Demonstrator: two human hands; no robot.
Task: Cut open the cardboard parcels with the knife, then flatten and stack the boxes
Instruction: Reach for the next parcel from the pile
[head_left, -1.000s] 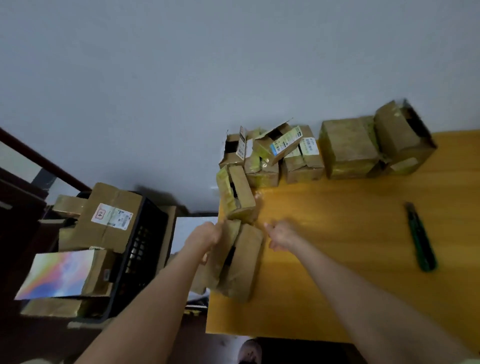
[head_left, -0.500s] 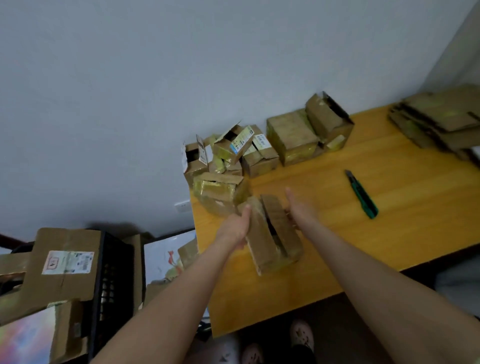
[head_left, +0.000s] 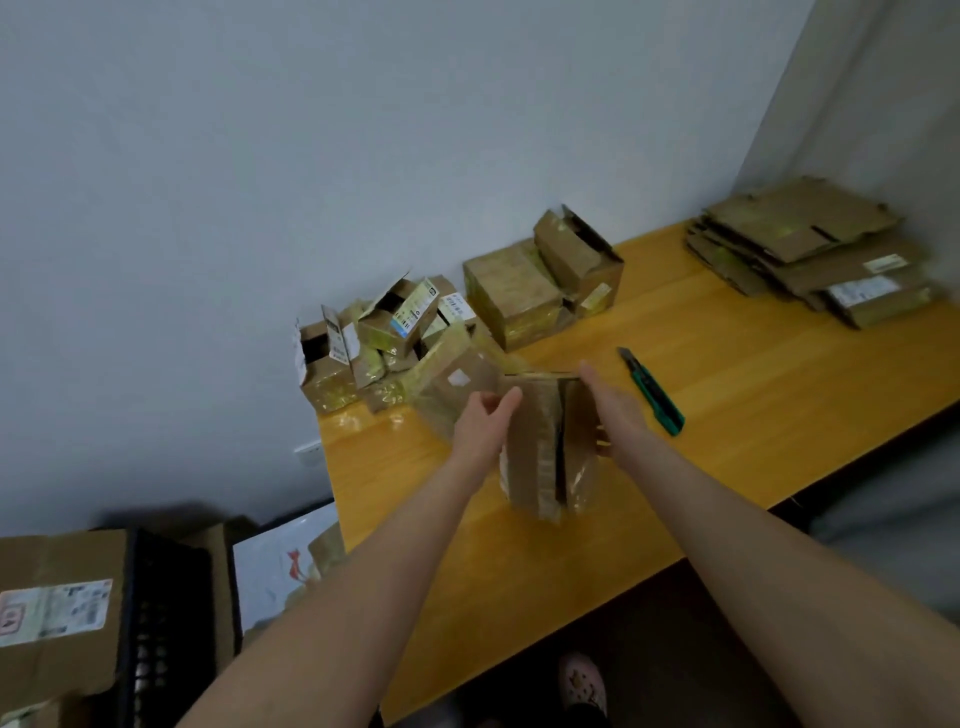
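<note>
At far left I see a black crate (head_left: 156, 613) holding cardboard, off the tabletop (head_left: 737, 431). Opened small parcels (head_left: 384, 338) cluster at the tabletop's left rear corner, with larger parcels (head_left: 540, 280) beside them. My left hand (head_left: 485, 431) grips the left side of the held parcel (head_left: 543, 447), fingers curled. The right hand (head_left: 615, 415) lies flat against its right side, fingers straight. The green knife (head_left: 653, 394) lies just right of that hand, untouched. Flattened boxes (head_left: 815, 249) are stacked at far right, against the grey wall (head_left: 363, 156).
</note>
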